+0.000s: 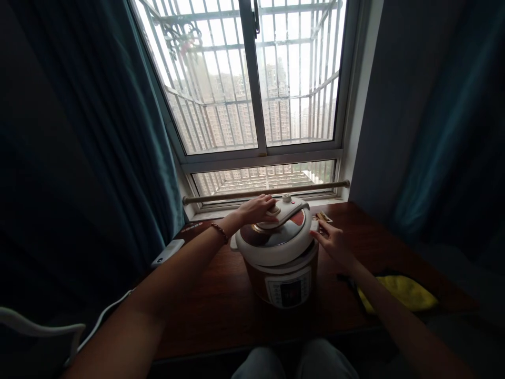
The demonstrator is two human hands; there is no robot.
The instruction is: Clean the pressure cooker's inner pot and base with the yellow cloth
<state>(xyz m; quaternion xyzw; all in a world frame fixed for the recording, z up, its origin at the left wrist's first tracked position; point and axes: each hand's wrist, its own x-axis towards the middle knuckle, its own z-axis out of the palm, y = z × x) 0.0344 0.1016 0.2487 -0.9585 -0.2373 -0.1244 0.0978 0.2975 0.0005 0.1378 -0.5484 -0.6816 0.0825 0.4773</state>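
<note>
An electric pressure cooker (284, 273) with a white and brown lid (276, 239) stands on a dark wooden table (221, 305) under a window. My left hand (258, 209) is closed over the white lid handle (290, 210) from the left. My right hand (330, 239) rests with fingers spread against the right rim of the lid. A beaded bracelet (219, 231) circles my left wrist. The cooker's control panel (289, 289) faces me.
A white phone (168, 252) lies at the table's left edge and a yellow cloth (402, 292) at the right. A small object (323, 216) sits behind the cooker. A wooden rod (264, 191) spans the window sill. Dark curtains hang on both sides. A white cable (102, 316) trails left.
</note>
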